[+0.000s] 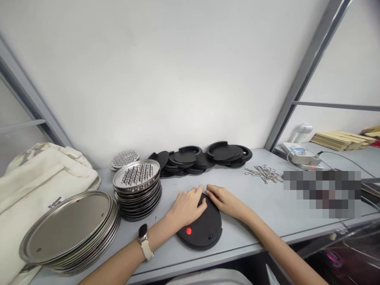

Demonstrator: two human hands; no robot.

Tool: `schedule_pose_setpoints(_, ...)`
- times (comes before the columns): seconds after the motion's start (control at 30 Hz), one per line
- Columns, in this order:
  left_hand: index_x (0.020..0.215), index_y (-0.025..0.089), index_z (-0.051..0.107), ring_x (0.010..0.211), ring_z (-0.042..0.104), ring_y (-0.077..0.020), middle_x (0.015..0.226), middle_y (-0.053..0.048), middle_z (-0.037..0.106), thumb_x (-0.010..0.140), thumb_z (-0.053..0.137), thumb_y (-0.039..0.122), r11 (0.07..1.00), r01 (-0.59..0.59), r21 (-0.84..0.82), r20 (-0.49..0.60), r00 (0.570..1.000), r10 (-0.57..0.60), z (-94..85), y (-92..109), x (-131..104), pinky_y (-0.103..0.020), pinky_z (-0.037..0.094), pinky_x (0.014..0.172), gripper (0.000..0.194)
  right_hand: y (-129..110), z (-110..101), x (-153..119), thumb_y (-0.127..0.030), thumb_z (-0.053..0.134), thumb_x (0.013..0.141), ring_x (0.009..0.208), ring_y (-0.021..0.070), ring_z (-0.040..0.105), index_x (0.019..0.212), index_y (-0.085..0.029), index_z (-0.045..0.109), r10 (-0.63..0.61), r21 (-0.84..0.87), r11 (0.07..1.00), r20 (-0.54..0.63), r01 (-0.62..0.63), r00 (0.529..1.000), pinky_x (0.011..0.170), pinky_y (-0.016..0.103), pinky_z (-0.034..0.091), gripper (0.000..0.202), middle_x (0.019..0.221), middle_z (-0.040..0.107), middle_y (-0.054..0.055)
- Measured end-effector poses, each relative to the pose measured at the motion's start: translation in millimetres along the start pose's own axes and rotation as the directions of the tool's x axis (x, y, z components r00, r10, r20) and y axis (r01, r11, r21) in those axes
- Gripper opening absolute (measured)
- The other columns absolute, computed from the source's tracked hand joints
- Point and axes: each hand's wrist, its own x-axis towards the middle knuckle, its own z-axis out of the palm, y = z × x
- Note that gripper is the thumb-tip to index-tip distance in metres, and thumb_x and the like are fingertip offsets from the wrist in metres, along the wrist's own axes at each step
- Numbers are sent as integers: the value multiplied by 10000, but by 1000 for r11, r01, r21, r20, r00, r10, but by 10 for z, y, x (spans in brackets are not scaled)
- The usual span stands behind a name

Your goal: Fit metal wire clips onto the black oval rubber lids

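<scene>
A black oval plastic piece [204, 229] lies on the grey table near its front edge, with a red-orange dot at its lower left and a small slot at its lower right. My left hand [188, 206] rests over its upper left part, fingers bent around the top end. From the right, my right hand [224, 201] meets it at the same end, its fingertips pressed together. Between the fingertips of both hands shows a small piece of metal, too small to make out. Part of the oval's top end is hidden under the fingers.
Round metal graters [136, 176] are stacked left of centre, beside large oval metal trays [71, 225] and a cream bag [44, 170]. Black plastic pieces [190, 158] pile against the wall. Metal hooks [264, 173] lie at right, near a white device [299, 154] with cables.
</scene>
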Motion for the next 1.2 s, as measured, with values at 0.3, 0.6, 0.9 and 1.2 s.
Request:
schedule_pose_setpoints(0.3,1107,196,461,760,617,-215,915,-61,628,922,342,313,1000,-11,7,-9,1000,11,0,-1,2,-300,417,646,249,5,-24,9,-239,331,946,685,145,489,800,-201,450,-33,14,999,-38,33,999,680,272,403,192,780,490,13)
schedule_pose_setpoints(0.6,1136,206,465,762,611,-215,926,-58,628,919,346,309,1000,-26,3,-18,999,26,21,-12,6,-299,409,640,269,27,-31,4,-271,354,952,710,144,499,765,-185,509,-11,14,1000,-70,12,997,698,277,417,258,813,482,29)
schedule_pose_setpoints(0.9,977,192,510,709,603,-206,866,-46,627,910,366,305,999,-47,12,-51,998,48,54,-26,8,-286,384,605,195,30,-42,-8,-202,426,902,736,149,518,858,-201,498,-14,111,994,-58,20,998,700,277,426,85,811,550,16)
schedule_pose_setpoints(1.2,1026,209,528,724,604,-210,876,-49,623,911,365,303,998,-56,-2,-50,997,56,62,-32,5,-292,390,622,220,19,-58,-13,-208,453,891,746,142,539,867,-202,498,-23,256,966,-47,34,999,713,274,446,52,828,579,11)
